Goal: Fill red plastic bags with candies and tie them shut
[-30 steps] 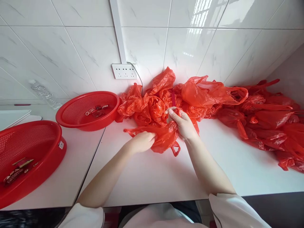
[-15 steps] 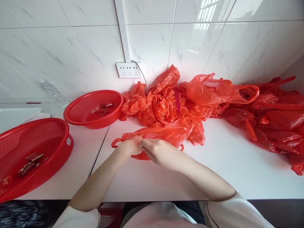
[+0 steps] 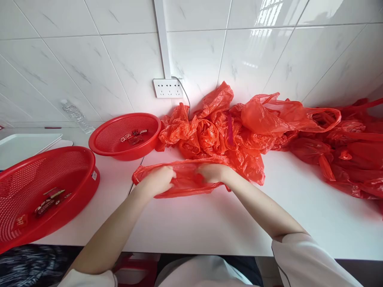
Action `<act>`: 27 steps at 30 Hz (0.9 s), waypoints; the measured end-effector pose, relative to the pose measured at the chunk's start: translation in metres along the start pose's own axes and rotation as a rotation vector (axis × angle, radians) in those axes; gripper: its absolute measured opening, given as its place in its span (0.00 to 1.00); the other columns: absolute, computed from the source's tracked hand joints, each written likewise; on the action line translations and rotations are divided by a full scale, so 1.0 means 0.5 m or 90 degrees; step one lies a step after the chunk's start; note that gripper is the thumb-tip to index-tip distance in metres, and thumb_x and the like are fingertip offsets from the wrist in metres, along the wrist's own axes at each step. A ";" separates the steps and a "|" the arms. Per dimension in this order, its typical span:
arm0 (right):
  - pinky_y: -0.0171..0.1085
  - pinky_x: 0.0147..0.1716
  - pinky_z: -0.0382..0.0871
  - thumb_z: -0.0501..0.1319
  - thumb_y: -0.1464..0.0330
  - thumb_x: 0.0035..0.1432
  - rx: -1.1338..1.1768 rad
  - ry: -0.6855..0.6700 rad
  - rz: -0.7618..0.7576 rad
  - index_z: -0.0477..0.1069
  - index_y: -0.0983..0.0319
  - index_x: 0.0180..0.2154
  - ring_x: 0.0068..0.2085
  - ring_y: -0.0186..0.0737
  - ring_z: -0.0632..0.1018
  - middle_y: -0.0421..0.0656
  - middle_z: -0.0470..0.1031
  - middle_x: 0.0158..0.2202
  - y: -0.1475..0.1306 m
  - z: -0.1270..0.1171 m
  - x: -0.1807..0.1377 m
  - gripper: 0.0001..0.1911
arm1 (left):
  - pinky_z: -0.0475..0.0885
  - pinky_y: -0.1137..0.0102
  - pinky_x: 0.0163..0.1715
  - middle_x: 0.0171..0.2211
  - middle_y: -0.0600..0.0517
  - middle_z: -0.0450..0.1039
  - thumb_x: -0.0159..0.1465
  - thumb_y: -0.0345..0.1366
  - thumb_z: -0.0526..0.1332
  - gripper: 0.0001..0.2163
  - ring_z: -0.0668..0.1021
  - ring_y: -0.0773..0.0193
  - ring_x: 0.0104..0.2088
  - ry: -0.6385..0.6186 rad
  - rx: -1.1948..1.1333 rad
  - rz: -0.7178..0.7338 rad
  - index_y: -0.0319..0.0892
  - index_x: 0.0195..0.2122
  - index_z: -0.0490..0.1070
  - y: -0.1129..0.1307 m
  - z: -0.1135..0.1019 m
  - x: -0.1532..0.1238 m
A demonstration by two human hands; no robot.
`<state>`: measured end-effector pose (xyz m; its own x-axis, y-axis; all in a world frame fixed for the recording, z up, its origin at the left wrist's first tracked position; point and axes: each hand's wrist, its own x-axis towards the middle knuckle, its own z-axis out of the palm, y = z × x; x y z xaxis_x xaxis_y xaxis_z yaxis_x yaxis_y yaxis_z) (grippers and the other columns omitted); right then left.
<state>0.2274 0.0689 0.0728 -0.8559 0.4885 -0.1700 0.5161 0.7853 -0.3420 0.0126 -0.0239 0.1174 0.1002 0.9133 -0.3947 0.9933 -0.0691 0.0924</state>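
A red plastic bag lies stretched sideways over the white table, its mouth spread apart. My left hand is in the left part of the mouth, fingers curled and closed at the film. Across from it, my right hand is closed in the bag's right part, with its fingertips partly hidden by red film. A gap separates the two hands, and the bag's inside shows between them. Right behind the bag is a heap of crumpled red plastic bags.
Two red plastic baskets, a near one and a farther one, stand at left with small wrapped packets inside. More red bags pile up at right. A clear bottle, a white tray and a wall socket are at the back.
My hands were together at the bag and have moved apart, left and right. The bag's mouth has widened between them. The view has shifted slightly left.
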 end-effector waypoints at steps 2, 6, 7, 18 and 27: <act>0.34 0.40 0.72 0.60 0.77 0.58 0.030 0.006 -0.090 0.78 0.60 0.43 0.40 0.38 0.79 0.42 0.80 0.41 -0.017 -0.017 0.002 0.14 | 0.70 0.65 0.41 0.42 0.48 0.76 0.63 0.30 0.56 0.09 0.79 0.57 0.41 0.112 0.046 0.145 0.45 0.39 0.76 0.012 0.005 -0.006; 0.41 0.53 0.69 0.65 0.66 0.58 0.089 0.159 -0.252 0.69 0.58 0.57 0.54 0.44 0.74 0.48 0.72 0.55 -0.027 -0.013 0.011 0.24 | 0.65 0.57 0.56 0.52 0.45 0.72 0.57 0.29 0.63 0.16 0.73 0.50 0.54 0.223 0.125 0.222 0.43 0.48 0.73 -0.018 0.007 0.013; 0.43 0.53 0.69 0.68 0.65 0.53 0.086 0.156 -0.248 0.64 0.58 0.61 0.57 0.48 0.72 0.49 0.69 0.59 -0.021 -0.003 0.016 0.34 | 0.63 0.55 0.58 0.58 0.44 0.68 0.54 0.30 0.66 0.23 0.71 0.47 0.58 0.197 0.127 0.192 0.44 0.53 0.71 -0.034 0.009 0.024; 0.48 0.55 0.70 0.69 0.72 0.39 0.075 -0.064 0.019 0.46 0.57 0.71 0.62 0.58 0.68 0.53 0.60 0.67 0.060 0.056 0.048 0.59 | 0.69 0.59 0.56 0.67 0.47 0.60 0.50 0.42 0.68 0.43 0.68 0.45 0.63 -0.046 -0.100 0.103 0.54 0.68 0.57 -0.142 0.055 0.085; 0.45 0.58 0.67 0.59 0.56 0.61 0.162 0.014 -0.033 0.61 0.65 0.65 0.60 0.53 0.72 0.53 0.67 0.63 -0.023 -0.033 -0.028 0.35 | 0.63 0.57 0.61 0.54 0.46 0.73 0.67 0.42 0.57 0.14 0.72 0.53 0.58 0.451 -0.233 0.111 0.46 0.51 0.72 -0.170 -0.019 0.051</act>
<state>0.2341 0.0591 0.0945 -0.8789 0.4598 -0.1273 0.4439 0.6903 -0.5713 -0.0698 0.0090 0.1085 0.0698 0.9469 0.3139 0.8725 -0.2105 0.4409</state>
